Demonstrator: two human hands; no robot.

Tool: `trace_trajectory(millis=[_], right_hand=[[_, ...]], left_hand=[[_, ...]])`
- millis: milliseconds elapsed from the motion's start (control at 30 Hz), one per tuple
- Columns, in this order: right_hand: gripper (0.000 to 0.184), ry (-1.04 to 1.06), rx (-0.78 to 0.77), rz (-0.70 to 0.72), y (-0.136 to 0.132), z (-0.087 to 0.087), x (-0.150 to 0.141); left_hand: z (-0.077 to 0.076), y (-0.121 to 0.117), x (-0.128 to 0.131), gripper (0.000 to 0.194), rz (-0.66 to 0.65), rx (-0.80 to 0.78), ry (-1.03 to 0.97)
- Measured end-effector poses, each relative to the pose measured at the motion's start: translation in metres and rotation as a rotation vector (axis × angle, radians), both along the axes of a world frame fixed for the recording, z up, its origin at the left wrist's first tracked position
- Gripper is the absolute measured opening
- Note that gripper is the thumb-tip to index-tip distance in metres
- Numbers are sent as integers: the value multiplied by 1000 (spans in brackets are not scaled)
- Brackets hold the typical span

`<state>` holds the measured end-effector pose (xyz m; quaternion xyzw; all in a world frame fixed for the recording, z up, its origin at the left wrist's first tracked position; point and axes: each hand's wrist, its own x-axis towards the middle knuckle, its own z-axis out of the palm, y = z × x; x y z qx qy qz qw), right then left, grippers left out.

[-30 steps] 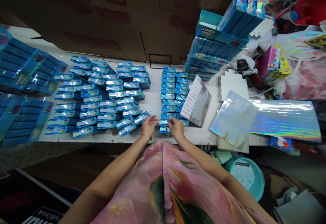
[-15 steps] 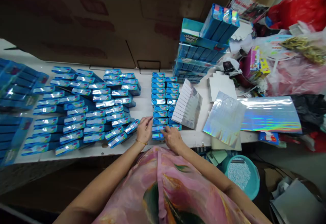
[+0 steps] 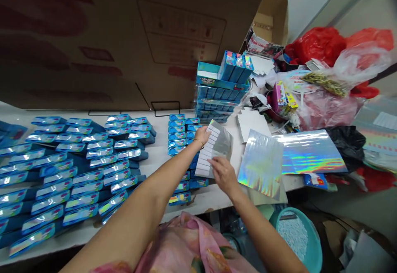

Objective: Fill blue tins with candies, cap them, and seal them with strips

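Observation:
A silvery sheet with a row of white strip stickers lies at a slant over the right column of small blue boxes. My left hand reaches across to its upper left edge, fingers closed on the sheet. At the lower right end of the strips is my right hand, thumb and fingers pinched together at the sheet. Whether a single strip is between them is too small to tell. The blue boxes stand in two columns, partly hidden by the sheet and my left forearm.
Many more blue boxes stand in rows on the left of the white table. Filled display trays are stacked at the back, before a large cardboard carton. Shiny holographic sheets and bags lie right; a teal basin is below.
Both hands have left the near end of the box columns and moved right onto the sticker sheet. The sheet has shifted left over the boxes. The view has turned to the right.

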<state>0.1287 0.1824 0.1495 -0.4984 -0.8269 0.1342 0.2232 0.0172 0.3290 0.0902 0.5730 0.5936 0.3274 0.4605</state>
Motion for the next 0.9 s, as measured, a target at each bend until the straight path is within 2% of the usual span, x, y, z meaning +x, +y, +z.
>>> trace_trajectory(millis=[133,200,267,400,500,600,733,833,900], right_hand=[[40,-249,206,-32,54,31,16],[39,-382,267,21,77,44,21],[36,-477,298,123,92,51,24],[34,-505,360,292,95,48,36],[33,-449,406,339,87,42,50],[29,-400,439,341,79,42,62],[24,-378,391,265,58,60,71],[20,-312,256,91,37,82,72],[17,-195,141,-35,25,92,68]], left_hand=[[18,-24,-8,33,-198,115,-273],[29,-35,-13,38,-276,190,-369],[38,-44,-18,41,-302,199,-386],[54,-53,-26,42,-354,49,-425],[63,-58,-27,44,-427,-69,-488],[66,-60,-22,44,-472,-128,-554],[51,-51,-8,45,-397,-216,-579],[33,-31,2,42,-226,-208,-436],[25,-19,3,44,-59,-163,-325]])
